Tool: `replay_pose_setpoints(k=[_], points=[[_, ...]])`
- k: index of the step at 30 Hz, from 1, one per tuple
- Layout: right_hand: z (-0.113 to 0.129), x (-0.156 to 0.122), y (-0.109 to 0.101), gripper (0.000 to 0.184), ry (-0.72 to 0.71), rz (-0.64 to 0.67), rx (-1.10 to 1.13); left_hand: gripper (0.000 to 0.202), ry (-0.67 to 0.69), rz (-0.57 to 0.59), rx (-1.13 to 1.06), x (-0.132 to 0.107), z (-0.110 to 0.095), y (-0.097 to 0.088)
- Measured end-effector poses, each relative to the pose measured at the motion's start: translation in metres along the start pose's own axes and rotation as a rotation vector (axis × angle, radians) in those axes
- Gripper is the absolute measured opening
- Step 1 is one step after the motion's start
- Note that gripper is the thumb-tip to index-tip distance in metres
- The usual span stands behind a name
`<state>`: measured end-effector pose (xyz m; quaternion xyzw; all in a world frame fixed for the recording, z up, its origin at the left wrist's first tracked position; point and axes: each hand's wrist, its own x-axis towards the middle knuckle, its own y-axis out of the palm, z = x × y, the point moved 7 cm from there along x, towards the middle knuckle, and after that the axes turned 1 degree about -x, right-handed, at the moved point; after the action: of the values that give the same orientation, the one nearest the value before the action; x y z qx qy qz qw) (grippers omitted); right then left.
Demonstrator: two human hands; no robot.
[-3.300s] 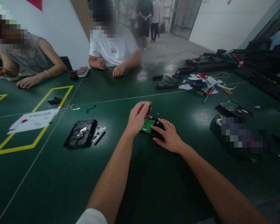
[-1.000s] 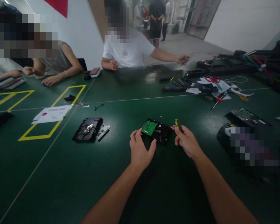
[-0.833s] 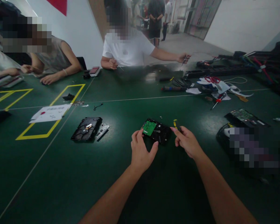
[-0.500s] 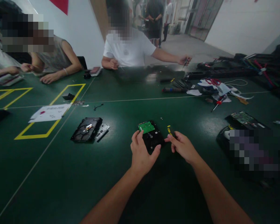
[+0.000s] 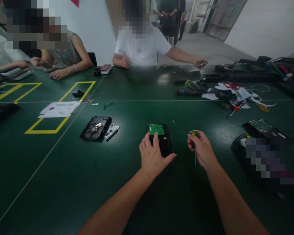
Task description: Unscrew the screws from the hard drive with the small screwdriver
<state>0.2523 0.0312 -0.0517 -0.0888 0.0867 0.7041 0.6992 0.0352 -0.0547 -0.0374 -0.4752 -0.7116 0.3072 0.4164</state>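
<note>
A black hard drive (image 5: pixel 165 143) with a green circuit board (image 5: pixel 157 129) lies flat on the table in front of me. My left hand (image 5: pixel 152 155) rests over its left and near side, fingers spread on the drive and thumb stretched out past its near right corner. To the right, apart from the drive, my right hand (image 5: pixel 203 147) is closed around a yellow and black screwdriver (image 5: pixel 193 134). Its thin shaft points down toward me, touching nothing that I can see. Tiny light bits (image 5: pixel 173 121), perhaps screws, lie behind the drive.
An opened black drive casing (image 5: pixel 95 128) and a loose circuit board (image 5: pixel 111 131) lie at left. Farther back is a white paper (image 5: pixel 60 109). Tools, cables and a red-handled screwdriver (image 5: pixel 236 108) lie back right; more parts (image 5: pixel 264 126) sit at right. Several people are across the table.
My right hand has moved right, away from the drive, with the screwdriver, whose shaft now shows. My left thumb has lifted outward from the drive's edge. The whole view has shifted slightly.
</note>
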Motion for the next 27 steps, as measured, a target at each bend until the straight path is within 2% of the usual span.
replay_pose_setpoints(k=[4,6,8,9,11,15,19,23,27], points=[[0.003,0.010,-0.014,0.033,-0.069,0.001,-0.147,0.100,-0.005,-0.014,0.040,0.002,-0.002,0.001],[0.006,0.018,-0.016,0.033,-0.129,-0.001,-0.364,0.099,0.001,-0.018,0.042,0.004,-0.002,0.001],[0.016,0.026,-0.018,0.027,-0.235,-0.115,-0.607,0.098,0.010,-0.011,0.030,0.004,-0.002,0.000],[0.022,0.030,-0.015,0.025,-0.301,-0.164,-0.715,0.097,0.017,-0.001,0.022,0.005,-0.001,0.000],[0.028,0.039,-0.002,0.026,-0.381,-0.168,-0.850,0.097,0.040,0.031,0.005,0.006,0.002,-0.001],[0.024,0.062,0.027,0.018,-0.353,-0.058,-1.086,0.102,0.081,0.064,-0.026,0.009,0.016,-0.007],[0.022,0.084,0.038,0.019,-0.324,-0.067,-1.108,0.096,0.082,0.069,-0.019,0.009,0.032,-0.012],[0.021,0.100,0.044,0.023,-0.330,-0.062,-1.104,0.084,0.092,0.064,-0.035,0.012,0.037,-0.011],[0.020,0.108,0.049,0.022,-0.340,-0.054,-1.110,0.088,0.059,0.039,-0.029,0.018,0.040,-0.008]])
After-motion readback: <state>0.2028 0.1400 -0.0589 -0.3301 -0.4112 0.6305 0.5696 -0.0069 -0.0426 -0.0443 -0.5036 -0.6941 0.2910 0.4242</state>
